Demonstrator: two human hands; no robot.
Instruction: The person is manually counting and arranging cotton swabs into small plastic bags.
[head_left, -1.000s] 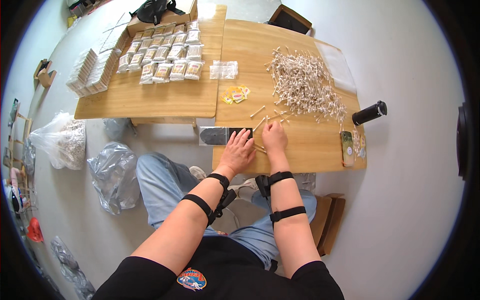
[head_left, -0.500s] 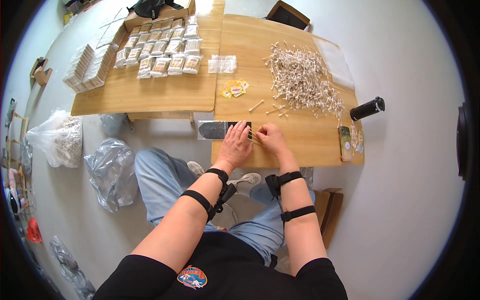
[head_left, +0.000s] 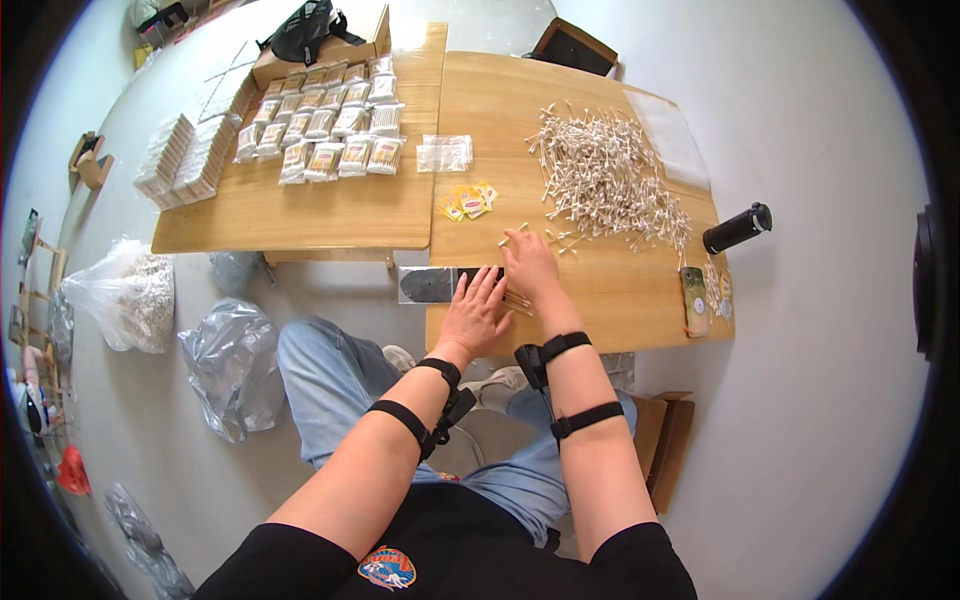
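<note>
My left hand (head_left: 474, 315) lies flat, fingers spread, over the right end of a clear bag with a dark flat insert (head_left: 428, 285). A few cotton swabs (head_left: 518, 300) stick out beside its fingertips, partly hidden. My right hand (head_left: 532, 268) is stretched forward, its fingertips over a single loose cotton swab (head_left: 504, 242) lying on the table; whether they grip it cannot be made out. A heap of cotton swabs (head_left: 605, 170) spreads beyond my right hand, with a few strays at its near edge.
On the table (head_left: 600, 300) are yellow printed cards (head_left: 468, 201), flat clear bags (head_left: 445, 153), a phone (head_left: 694, 300) and a black bottle (head_left: 737, 229). Rows of filled swab packets (head_left: 325, 160) stand at the left, and plastic sacks (head_left: 232, 365) sit on the floor.
My right hand has moved forward from beside my left hand to the loose swab, its fingers stretching out. My left hand stays on the bag. The whole view has shifted slightly.
</note>
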